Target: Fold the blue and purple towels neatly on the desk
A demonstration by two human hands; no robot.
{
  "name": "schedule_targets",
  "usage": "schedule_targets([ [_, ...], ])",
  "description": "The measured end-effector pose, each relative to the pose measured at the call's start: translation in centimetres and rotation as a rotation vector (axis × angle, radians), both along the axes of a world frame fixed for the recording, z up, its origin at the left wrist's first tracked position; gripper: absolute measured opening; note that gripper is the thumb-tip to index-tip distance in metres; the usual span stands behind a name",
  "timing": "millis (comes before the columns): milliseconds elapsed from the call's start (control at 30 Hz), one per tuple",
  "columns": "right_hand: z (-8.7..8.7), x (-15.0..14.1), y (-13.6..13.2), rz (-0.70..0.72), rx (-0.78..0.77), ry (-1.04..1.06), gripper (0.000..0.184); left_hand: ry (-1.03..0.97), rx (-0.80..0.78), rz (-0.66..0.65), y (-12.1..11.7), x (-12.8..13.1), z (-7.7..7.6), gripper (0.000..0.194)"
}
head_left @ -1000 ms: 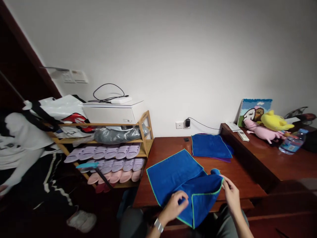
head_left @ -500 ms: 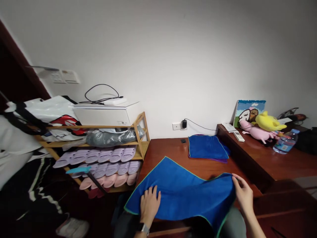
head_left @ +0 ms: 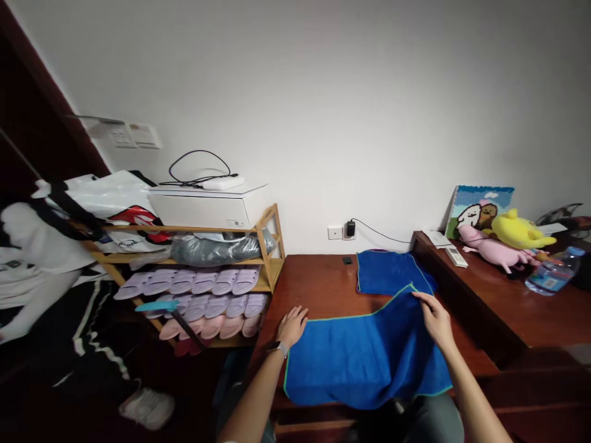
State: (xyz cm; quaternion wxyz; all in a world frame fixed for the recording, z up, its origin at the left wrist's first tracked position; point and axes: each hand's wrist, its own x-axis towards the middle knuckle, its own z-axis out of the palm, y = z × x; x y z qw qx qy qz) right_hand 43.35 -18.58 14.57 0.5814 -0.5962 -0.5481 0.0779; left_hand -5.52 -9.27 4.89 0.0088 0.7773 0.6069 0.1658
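Observation:
A blue cloth [head_left: 351,357] with a green edge lies spread over the front of the wooden desk [head_left: 318,286], and its near side hangs past the desk's front edge. My left hand [head_left: 292,326] rests flat on the cloth's far left corner, fingers stretched out. The far right corner is pinched between the fingertips of my right hand [head_left: 434,317], which holds it raised off the desk. Behind it, a folded blue cloth [head_left: 383,271] lies near the wall, partly covered by the lifted corner.
On the left, a wooden shoe rack [head_left: 272,271] bears slippers [head_left: 203,280] and a white box [head_left: 203,209]. A higher desktop [head_left: 503,301] at right holds a pink plush toy [head_left: 494,247], a yellow plush toy [head_left: 519,231], a remote [head_left: 456,256] and a water bottle [head_left: 554,274]. Another person [head_left: 50,277] sits at far left.
My right hand has drawn the cloth's corner up and away from me. My left hand has moved forward to the far left corner, and the cloth's far edge now runs straighter.

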Motion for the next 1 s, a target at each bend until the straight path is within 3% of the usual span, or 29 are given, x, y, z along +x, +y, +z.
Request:
schedule_targets([
  [100,-1.4,2.2,0.7,-0.042,-0.007,-0.03,0.043,-0.01,0.034,-0.007,0.7,-0.1,-2.1,0.044],
  [200,-3.6,4.9,1.5,-0.129,-0.075,-0.054,0.046,-0.007,0.119,0.023,0.9,-1.0,-3.1,0.039],
  [367,-7.0,7.5,2.4,-0.173,-0.201,-0.121,0.052,0.024,0.12,0.023,2.1,-2.0,-2.5,0.043],
  [567,-9.7,8.9,2.3,-0.14,-0.305,-0.128,0.053,0.02,0.003,-0.207,2.6,-3.5,-2.5,0.055],
  [800,-10.5,10.3,1.0,-0.098,-0.442,-0.128,0.059,-0.08,-0.138,-0.234,1.5,-5.3,-1.8,0.035],
  [1000,-9.6,10.0,-0.5,-0.055,-0.342,-0.175,0.039,-0.232,-0.244,-0.152,-0.1,-7.5,-0.8,0.021],
])
